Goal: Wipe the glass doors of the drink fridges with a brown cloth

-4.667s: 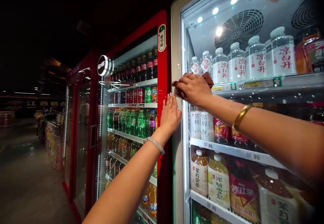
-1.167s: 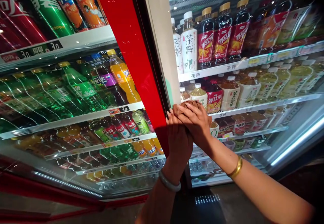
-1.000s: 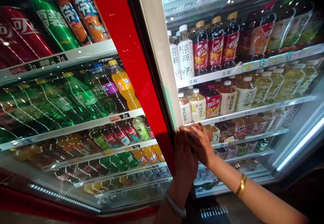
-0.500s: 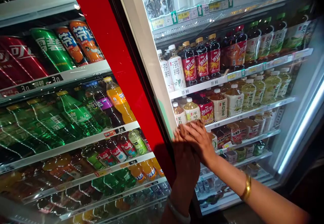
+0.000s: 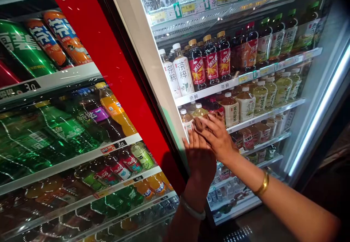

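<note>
My left hand [image 5: 199, 158] is in shadow, fingers stretched upward against the glass door near the pale frame [image 5: 153, 74] of the right-hand drinks cooler. A grey bangle [image 5: 192, 208] circles its wrist. Beside and partly over it lies my right hand [image 5: 220, 138], fingers extended up and left. A gold bangle [image 5: 263, 183] sits on that wrist. Brown finger-like shapes by the fingertips look like reflections in the glass. Neither hand shows anything held. Behind the glass, a yellowish bottle [image 5: 199, 110] and a white-labelled bottle [image 5: 186, 116] stand just above the fingers.
Shelves of tea bottles [image 5: 210, 61] fill the right cooler. To the left stands a red-framed cooler [image 5: 109, 70] with soda cans [image 5: 64, 36], green bottles [image 5: 68, 125] and orange bottles [image 5: 115, 109]. A bright light strip [image 5: 317, 125] runs along the right side.
The view has shifted, so the coolers appear further left. My hands stay together against the glass, and the left fingers now show more separately below the right hand.
</note>
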The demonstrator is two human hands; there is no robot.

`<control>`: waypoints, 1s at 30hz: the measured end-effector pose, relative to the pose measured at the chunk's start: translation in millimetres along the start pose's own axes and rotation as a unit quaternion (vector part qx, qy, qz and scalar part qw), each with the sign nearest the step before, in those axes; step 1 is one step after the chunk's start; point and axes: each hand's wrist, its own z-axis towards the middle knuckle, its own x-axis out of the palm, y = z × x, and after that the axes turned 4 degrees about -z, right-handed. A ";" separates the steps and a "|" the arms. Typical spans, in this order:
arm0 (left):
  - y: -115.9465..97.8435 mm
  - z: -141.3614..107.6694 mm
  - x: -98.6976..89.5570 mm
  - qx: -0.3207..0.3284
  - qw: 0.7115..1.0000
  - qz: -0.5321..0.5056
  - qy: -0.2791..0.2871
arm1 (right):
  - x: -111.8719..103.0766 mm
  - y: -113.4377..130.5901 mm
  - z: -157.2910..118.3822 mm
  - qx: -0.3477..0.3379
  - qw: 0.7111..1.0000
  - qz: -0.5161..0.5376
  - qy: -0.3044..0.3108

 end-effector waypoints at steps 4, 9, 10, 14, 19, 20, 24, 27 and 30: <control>0.3 -69.0 27.3 0.004 0.999 -0.011 0.032 | -1.5 15.9 -86.7 0.035 0.998 -0.003 0.046; 1.5 -40.3 -7.5 -0.010 0.999 0.019 0.029 | 0.3 22.4 -34.6 0.041 0.996 0.070 0.029; 4.7 -16.9 -25.7 -0.017 1.000 0.017 0.017 | 2.1 23.4 0.2 0.019 0.995 0.095 0.023; 34.8 93.5 -103.9 -0.049 0.993 0.018 -0.102 | 18.6 31.7 154.6 -0.070 0.993 0.091 0.010; 60.6 122.4 -155.3 0.009 0.993 0.026 -0.112 | 19.5 61.9 200.6 -0.081 0.993 0.079 -0.016; 62.0 108.2 -153.8 0.025 0.994 0.039 -0.101 | 19.4 66.7 185.1 -0.090 0.991 0.091 -0.027; 75.8 63.5 -128.9 0.010 0.991 0.086 -0.105 | 35.9 64.3 142.2 -0.200 0.973 0.093 -0.063; 88.8 100.7 -144.4 0.029 0.985 0.101 -0.138 | 41.2 54.2 202.0 -0.279 0.954 0.077 -0.085; 93.3 190.4 -200.4 0.039 0.977 0.131 -0.165 | 33.4 48.9 318.3 -0.322 0.939 0.069 -0.097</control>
